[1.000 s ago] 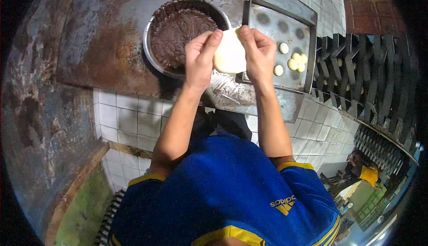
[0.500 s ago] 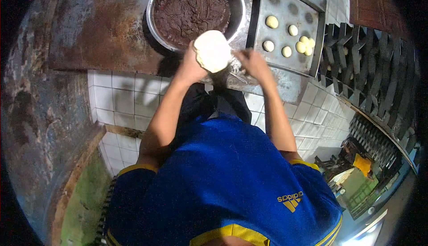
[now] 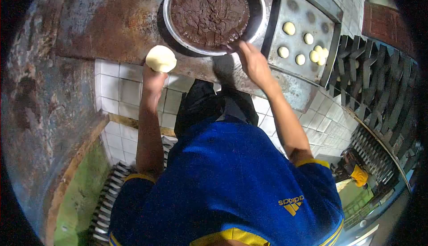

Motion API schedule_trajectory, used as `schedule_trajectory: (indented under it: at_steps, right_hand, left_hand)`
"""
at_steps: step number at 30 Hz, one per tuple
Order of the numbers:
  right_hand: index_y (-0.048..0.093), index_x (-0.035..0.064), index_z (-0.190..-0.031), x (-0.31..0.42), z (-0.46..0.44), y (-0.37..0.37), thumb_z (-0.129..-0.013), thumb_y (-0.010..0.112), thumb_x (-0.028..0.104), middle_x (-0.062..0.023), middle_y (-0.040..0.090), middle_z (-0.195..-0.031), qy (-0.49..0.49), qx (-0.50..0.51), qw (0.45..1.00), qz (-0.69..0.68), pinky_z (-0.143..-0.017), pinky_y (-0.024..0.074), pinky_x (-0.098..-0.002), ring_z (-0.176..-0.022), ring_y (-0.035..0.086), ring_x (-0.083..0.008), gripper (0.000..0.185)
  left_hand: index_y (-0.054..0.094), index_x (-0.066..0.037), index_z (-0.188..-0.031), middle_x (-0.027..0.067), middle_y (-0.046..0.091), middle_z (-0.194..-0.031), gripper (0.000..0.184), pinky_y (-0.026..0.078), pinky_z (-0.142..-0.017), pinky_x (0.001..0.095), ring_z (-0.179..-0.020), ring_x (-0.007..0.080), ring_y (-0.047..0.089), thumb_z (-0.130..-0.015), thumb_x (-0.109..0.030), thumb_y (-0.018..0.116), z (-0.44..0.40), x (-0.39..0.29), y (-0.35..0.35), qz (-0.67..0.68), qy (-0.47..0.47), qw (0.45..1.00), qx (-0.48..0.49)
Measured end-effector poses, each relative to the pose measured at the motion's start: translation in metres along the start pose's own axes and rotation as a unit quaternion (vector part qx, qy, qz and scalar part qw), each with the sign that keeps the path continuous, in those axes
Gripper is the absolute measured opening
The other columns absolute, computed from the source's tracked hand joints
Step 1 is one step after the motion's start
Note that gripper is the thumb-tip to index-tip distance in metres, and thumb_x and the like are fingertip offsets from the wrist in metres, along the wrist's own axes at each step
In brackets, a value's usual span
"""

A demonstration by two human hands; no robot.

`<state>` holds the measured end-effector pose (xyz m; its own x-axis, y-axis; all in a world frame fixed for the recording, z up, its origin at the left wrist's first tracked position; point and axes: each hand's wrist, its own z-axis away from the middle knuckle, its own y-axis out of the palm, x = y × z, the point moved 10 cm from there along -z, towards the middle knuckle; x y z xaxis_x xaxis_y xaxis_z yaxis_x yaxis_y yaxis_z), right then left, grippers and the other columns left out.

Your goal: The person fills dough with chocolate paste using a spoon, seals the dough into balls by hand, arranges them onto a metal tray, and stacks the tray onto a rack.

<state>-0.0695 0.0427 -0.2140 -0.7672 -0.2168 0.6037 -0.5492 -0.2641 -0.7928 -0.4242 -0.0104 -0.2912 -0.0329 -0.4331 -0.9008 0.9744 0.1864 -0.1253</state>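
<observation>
A pale, smooth lump of dough (image 3: 160, 59) rests in my left hand (image 3: 154, 84), which is wrapped round it from below, at the front edge of the worn table. My right hand (image 3: 256, 65) is at the near right rim of a large round metal basin (image 3: 260, 20). Its fingers are pinched together and somewhat blurred; whatever they hold is dark and hard to make out. Thick dark brown paste (image 3: 209, 14) fills much of the basin.
Right of the basin lies a metal baking tray (image 3: 273, 20) with several small dough balls (image 3: 289, 28), some clustered at its right side. Beyond it stand stacked dark metal racks (image 3: 370, 76). The stained table (image 3: 98, 23) extends left.
My left hand has moved left with the dough, away from the basin. My right hand has gone from beside the dough to the basin's rim. The view has shifted slightly.
</observation>
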Motion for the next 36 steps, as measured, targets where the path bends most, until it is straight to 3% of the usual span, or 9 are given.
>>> schedule_trajectory:
  at_steps: [5, 12, 16, 18, 23, 26, 29, 32, 36]
  right_hand:
    - [0.065, 0.0066, -0.124, -0.023, -0.062, 0.044, -0.096, 0.055, 0.005, -0.0173, 0.066, -0.115, -0.083, 0.036, 0.978, 0.188, -0.088, 0.0578, -0.0469, -0.102, 0.069, -0.0386, 0.03]
    - [0.073, 0.0097, -0.103, -0.048, -0.063, 0.106, -0.1, 0.053, 0.02, -0.0224, 0.072, -0.119, -0.09, 0.18, 0.948, 0.248, -0.083, 0.0602, -0.0415, -0.102, 0.075, -0.029, 0.023]
    - [0.071, 0.0043, -0.101, -0.035, -0.073, 0.082, -0.098, 0.057, 0.028, -0.0277, 0.073, -0.111, -0.089, 0.204, 0.941, 0.256, -0.086, 0.0599, -0.0449, -0.106, 0.074, -0.034, 0.028]
    - [0.075, 0.0045, -0.112, -0.084, -0.088, 0.098, -0.094, 0.06, 0.021, -0.0143, 0.077, -0.108, 0.002, 0.277, 0.944, 0.178, -0.088, 0.0584, -0.0392, -0.095, 0.075, -0.0311, 0.029]
    - [0.073, 0.0046, -0.123, -0.039, -0.089, 0.082, -0.092, 0.066, 0.016, -0.0196, 0.075, -0.12, 0.047, 0.372, 0.902, -0.211, -0.1, 0.0564, -0.0443, -0.11, 0.071, -0.0385, 0.034]
    - [0.069, 0.0107, -0.133, -0.042, -0.095, 0.075, -0.092, 0.063, 0.011, -0.0226, 0.064, -0.139, -0.053, 0.152, 0.985, 0.061, -0.104, 0.0546, -0.0493, -0.116, 0.068, -0.0426, 0.042]
    - [0.07, 0.0176, -0.133, -0.041, -0.089, 0.098, -0.086, 0.067, 0.016, -0.0191, 0.072, -0.122, -0.067, 0.168, 0.979, 0.098, -0.099, 0.0578, -0.0493, -0.116, 0.07, -0.0393, 0.048]
    - [0.07, 0.0139, -0.134, -0.046, -0.087, 0.118, -0.091, 0.057, 0.013, -0.0243, 0.067, -0.132, -0.036, 0.228, 0.967, 0.107, -0.1, 0.0566, -0.0519, -0.111, 0.07, -0.0436, 0.045]
    - [0.07, 0.0112, -0.134, -0.058, -0.09, 0.123, -0.086, 0.061, 0.023, -0.0255, 0.073, -0.116, -0.013, 0.265, 0.954, 0.141, -0.098, 0.0575, -0.0511, -0.105, 0.072, -0.0433, 0.05]
  left_hand:
    - [0.068, -0.002, -0.128, 0.0081, 0.076, -0.119, 0.041, 0.056, -0.092, 0.0338, -0.107, 0.0182, 0.071, -0.087, 0.002, 0.07, 0.004, -0.047, 0.027, -0.204, 0.022, 0.979, 0.016]
    - [0.07, -0.003, -0.126, 0.0043, 0.075, -0.113, 0.037, 0.056, -0.084, 0.0317, -0.103, 0.0161, 0.071, -0.09, 0.004, 0.067, 0.018, -0.055, 0.037, -0.036, -0.052, 0.998, 0.007]
    - [0.069, -0.003, -0.129, 0.0042, 0.074, -0.112, 0.041, 0.057, -0.085, 0.0315, -0.104, 0.0153, 0.07, -0.089, 0.006, 0.068, 0.014, -0.05, 0.033, -0.015, -0.07, 0.997, 0.0]
    - [0.068, -0.004, -0.13, 0.005, 0.074, -0.114, 0.043, 0.057, -0.086, 0.0321, -0.105, 0.0157, 0.07, -0.089, 0.006, 0.069, 0.012, -0.047, 0.029, -0.025, -0.083, 0.996, -0.005]
    - [0.066, -0.004, -0.134, 0.0073, 0.074, -0.121, 0.048, 0.057, -0.091, 0.0333, -0.111, 0.0167, 0.07, -0.088, -0.003, 0.08, 0.004, -0.045, 0.028, -0.041, -0.049, 0.998, 0.011]
    - [0.068, -0.004, -0.131, 0.0065, 0.075, -0.119, 0.046, 0.056, -0.09, 0.0325, -0.107, 0.016, 0.071, -0.088, -0.009, 0.083, -0.002, -0.04, 0.032, -0.049, -0.08, 0.995, 0.022]
    - [0.07, -0.003, -0.128, 0.0053, 0.076, -0.116, 0.044, 0.056, -0.089, 0.0322, -0.103, 0.0156, 0.072, -0.088, -0.013, 0.085, 0.005, -0.061, 0.037, -0.064, -0.085, 0.994, 0.017]
    - [0.07, -0.01, -0.125, -0.0041, 0.073, -0.106, 0.045, 0.049, -0.074, 0.0254, -0.093, 0.0093, 0.066, -0.085, -0.017, 0.09, 0.001, -0.051, 0.034, -0.055, -0.061, 0.997, 0.014]
    - [0.073, -0.003, -0.121, 0.0054, 0.077, -0.112, 0.039, 0.057, -0.087, 0.033, -0.101, 0.015, 0.072, -0.087, -0.015, 0.087, 0.0, -0.05, 0.035, -0.062, -0.044, 0.997, 0.02]
